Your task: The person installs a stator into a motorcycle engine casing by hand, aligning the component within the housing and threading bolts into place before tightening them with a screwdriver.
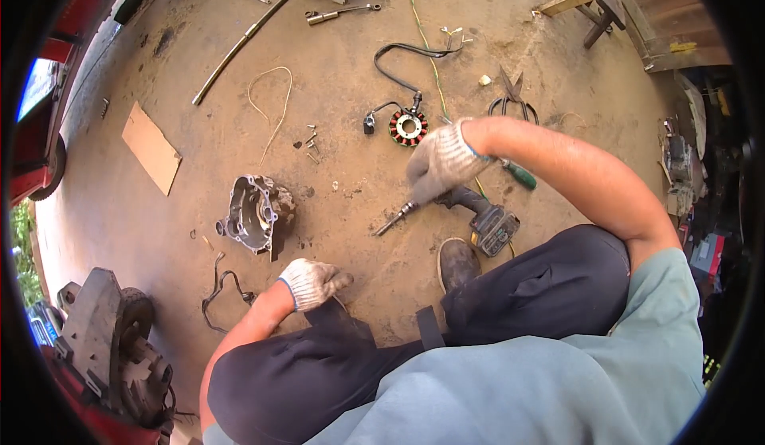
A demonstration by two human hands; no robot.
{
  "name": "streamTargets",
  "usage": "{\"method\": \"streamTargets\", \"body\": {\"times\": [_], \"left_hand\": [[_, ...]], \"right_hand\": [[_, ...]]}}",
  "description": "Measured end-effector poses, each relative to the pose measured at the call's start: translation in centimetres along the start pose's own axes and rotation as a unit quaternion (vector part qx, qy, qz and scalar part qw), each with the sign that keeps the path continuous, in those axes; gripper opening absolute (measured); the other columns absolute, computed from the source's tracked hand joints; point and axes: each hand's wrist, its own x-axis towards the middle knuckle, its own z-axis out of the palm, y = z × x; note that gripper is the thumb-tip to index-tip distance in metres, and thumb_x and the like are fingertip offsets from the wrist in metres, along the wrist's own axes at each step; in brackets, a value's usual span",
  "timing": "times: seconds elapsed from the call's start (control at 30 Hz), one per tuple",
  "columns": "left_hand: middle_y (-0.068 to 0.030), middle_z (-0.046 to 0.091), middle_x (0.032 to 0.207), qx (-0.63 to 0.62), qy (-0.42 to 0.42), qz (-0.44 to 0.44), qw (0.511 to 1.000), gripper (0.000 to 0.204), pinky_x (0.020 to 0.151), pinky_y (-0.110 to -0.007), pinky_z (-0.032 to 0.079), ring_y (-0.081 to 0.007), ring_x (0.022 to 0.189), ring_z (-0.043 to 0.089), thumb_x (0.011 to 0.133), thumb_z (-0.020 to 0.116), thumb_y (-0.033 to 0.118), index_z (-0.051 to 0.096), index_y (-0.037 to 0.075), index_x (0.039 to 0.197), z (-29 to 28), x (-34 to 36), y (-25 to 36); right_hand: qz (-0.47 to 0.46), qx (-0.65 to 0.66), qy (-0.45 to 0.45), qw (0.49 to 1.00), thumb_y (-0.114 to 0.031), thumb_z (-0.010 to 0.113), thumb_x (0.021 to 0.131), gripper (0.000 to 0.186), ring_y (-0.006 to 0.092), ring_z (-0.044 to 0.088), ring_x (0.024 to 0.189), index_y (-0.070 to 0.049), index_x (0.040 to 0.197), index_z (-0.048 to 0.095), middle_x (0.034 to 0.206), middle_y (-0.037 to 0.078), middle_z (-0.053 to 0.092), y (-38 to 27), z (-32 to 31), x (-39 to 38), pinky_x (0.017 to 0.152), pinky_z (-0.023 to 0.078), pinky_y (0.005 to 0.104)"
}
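Note:
My right hand (438, 160), in a knitted glove and slightly blurred, is closed over the front of a cordless drill (492, 227) with a long bit (391, 219) pointing down-left. My gloved left hand (317, 284) is curled closed near my left knee; what it holds, if anything, is hidden. Left of centre lies an open metal engine casing (259, 220), with a bent black hose (215, 294) below it. Above my right hand are a coil ring with wires (409, 129) and a few loose bolts (311, 146). A green-handled screwdriver (519, 174) lies right of my right hand.
Scissors (512, 88), a ratchet tool (327, 16), a metal rod (243, 44) and cardboard (151, 146) lie farther out. A wooden stand (590, 11) is at top right. Vehicle parts (119, 349) fill the lower left; clutter (685, 174) lines the right edge. My boot (456, 266) is below the drill.

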Motion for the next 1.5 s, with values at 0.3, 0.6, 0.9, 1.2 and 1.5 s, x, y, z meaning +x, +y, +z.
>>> {"method": "streamTargets", "body": {"times": [0.3, 0.6, 0.9, 1.2, 1.5], "left_hand": [[-0.0162, 0.077, 0.104, -0.01, 0.155, 0.056, 0.986, 0.031, 0.088, -0.047, 0.06, -0.0365, 0.1, 0.074, 0.101, 0.067, 0.032, 0.077, 0.007, 0.116, -7.2, -7.8, 3.0], [-0.017, 0.072, 0.096, 0.006, 0.176, 0.066, 0.982, 0.022, 0.081, -0.049, 0.059, -0.0388, 0.091, 0.072, 0.096, 0.072, 0.024, 0.076, 0.006, 0.109, -9.5, -4.7, 6.2], [-0.0178, 0.079, 0.108, -0.136, 0.233, 0.001, 0.963, 0.04, 0.084, -0.039, 0.062, -0.0251, 0.092, 0.079, 0.106, 0.063, 0.037, 0.073, 0.006, 0.13, -14.8, 0.6, 8.1], [-0.0107, 0.077, 0.096, -0.355, 0.268, -0.009, 0.895, 0.078, 0.05, -0.028, 0.05, -0.0114, 0.057, 0.059, 0.084, 0.082, 0.029, 0.057, -0.005, 0.149, -23.8, 1.2, 12.8], [-0.005, 0.075, 0.089, -0.24, 0.323, 0.035, 0.915, 0.045, 0.06, -0.029, 0.051, -0.01, 0.068, 0.061, 0.082, 0.086, 0.03, 0.077, 0.0, 0.113, -20.4, -2.1, 12.1]], "right_hand": [[0.289, 0.095, 0.257, 0.917, -0.051, 0.061, 0.099, 0.057, 0.0303, 0.074, 0.086, 0.003, 0.111, 0.075, 0.11, 0.018, 0.079, 13.9, -12.8, 9.0, 0.078, 0.06, 0.0508], [0.169, -0.04, 0.32, 0.931, -0.032, 0.074, 0.087, 0.036, 0.0366, 0.076, 0.09, 0.0, 0.104, 0.078, 0.108, 0.021, 0.077, 14.7, -9.3, 16.6, 0.08, 0.062, 0.0475], [-0.027, 0.295, 0.331, 0.896, -0.031, 0.068, 0.103, 0.034, 0.0201, 0.073, 0.078, 0.0, 0.117, 0.075, 0.087, 0.01, 0.075, 4.4, -3.1, 5.3, 0.075, 0.058, 0.0343], [-0.051, -0.107, 0.398, 0.91, -0.034, 0.062, 0.105, 0.028, 0.0296, 0.076, 0.103, -0.022, 0.128, 0.072, 0.113, 0.008, 0.079, -1.5, 0.9, 3.7, 0.09, 0.06, 0.0448], [0.051, -0.251, 0.301, 0.918, -0.025, 0.063, 0.099, 0.032, 0.0371, 0.075, 0.109, -0.015, 0.128, 0.072, 0.117, 0.016, 0.079, -5.3, 1.2, 3.1, 0.09, 0.06, 0.0497]]}}
